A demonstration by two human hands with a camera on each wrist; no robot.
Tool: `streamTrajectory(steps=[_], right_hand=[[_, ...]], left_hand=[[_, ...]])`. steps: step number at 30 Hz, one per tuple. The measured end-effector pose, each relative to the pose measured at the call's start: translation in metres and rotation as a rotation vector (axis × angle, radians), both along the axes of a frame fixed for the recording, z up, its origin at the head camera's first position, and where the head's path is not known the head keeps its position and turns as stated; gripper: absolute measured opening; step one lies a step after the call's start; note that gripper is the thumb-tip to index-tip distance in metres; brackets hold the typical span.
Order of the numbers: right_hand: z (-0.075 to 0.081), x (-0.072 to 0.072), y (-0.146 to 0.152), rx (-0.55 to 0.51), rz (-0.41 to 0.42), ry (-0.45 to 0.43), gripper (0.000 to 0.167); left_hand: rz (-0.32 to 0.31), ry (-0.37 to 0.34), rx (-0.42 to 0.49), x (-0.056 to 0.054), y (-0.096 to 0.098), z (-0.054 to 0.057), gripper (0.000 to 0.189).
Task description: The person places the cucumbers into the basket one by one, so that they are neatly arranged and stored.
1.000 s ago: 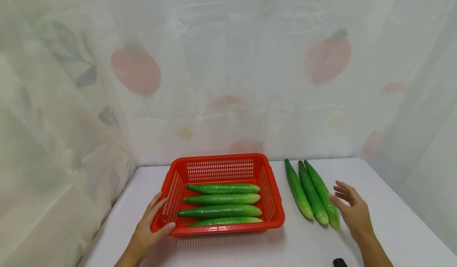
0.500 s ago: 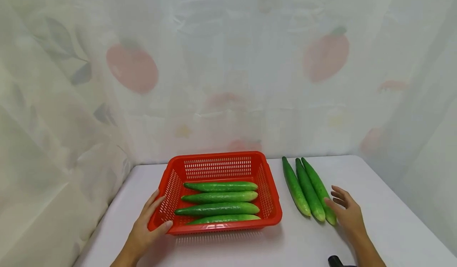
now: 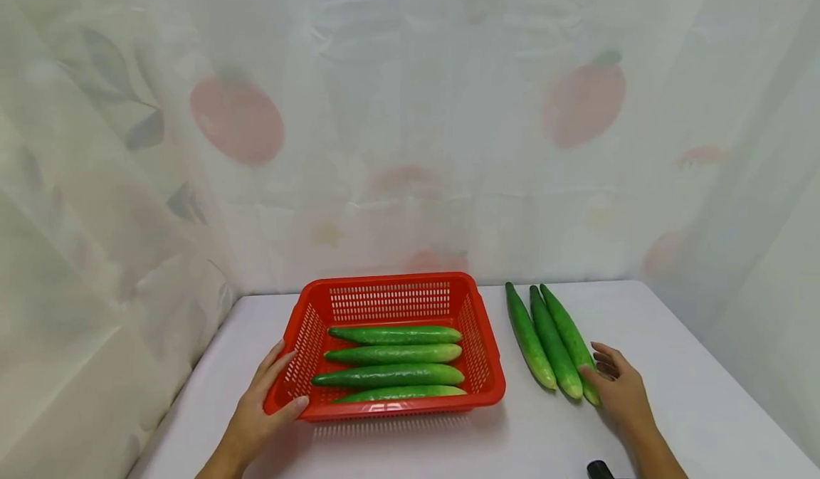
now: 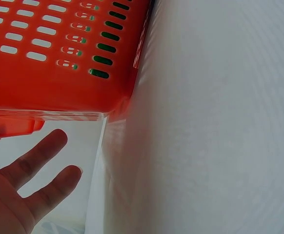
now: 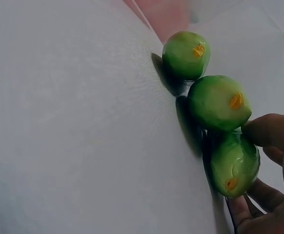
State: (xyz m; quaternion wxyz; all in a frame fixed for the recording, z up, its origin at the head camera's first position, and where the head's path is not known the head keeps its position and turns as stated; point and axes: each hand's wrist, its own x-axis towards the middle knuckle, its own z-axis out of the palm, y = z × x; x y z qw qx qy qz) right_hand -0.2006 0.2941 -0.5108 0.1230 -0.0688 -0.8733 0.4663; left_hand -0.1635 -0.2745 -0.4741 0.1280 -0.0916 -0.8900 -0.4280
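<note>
A red plastic basket (image 3: 392,408) stands left of centre in the head view, with several green cucumbers (image 3: 391,376) lying crosswise inside. At its front left corner is my left hand (image 3: 250,418), thumb at the front rim and fingers along the left side. The left wrist view shows two of its fingers (image 4: 37,158) straight and spread below the rim. To the right of the basket, three cucumbers lie side by side on the table. My right hand (image 3: 623,391) pinches the rightmost cucumber (image 3: 569,329) near its pale end, thumb on one side and fingers on the other.
The middle cucumber (image 5: 220,103) lies right against the held one, with the leftmost cucumber (image 5: 186,56) beyond it. A black object (image 3: 598,470) shows at the bottom edge by the right forearm. A patterned curtain (image 3: 410,144) hangs behind the white table (image 3: 538,436).
My right hand has come down and left onto the rightmost cucumber, its thumb and fingers closing around the end. My left hand keeps its place at the basket. The head view has shifted slightly.
</note>
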Motion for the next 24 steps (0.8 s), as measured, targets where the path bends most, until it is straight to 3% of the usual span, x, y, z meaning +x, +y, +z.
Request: streamTrajectory(steps=[9, 17, 24], right_hand=[[-0.002, -0.002, -0.001, -0.023, -0.183, -0.059, 0.043], [-0.007, -0.002, 0.000, 0.010, -0.168, -0.055, 0.047], [-0.012, -0.006, 0.001, 0.119, -0.161, -0.026, 0.053]], left_hand=[[-0.001, 0.010, 0.001, 0.000, 0.000, -0.001, 0.066], [-0.003, 0.008, -0.001, 0.001, 0.001, 0.000, 0.066], [-0.010, 0.023, 0.010, 0.001, 0.000, 0.000, 0.066]])
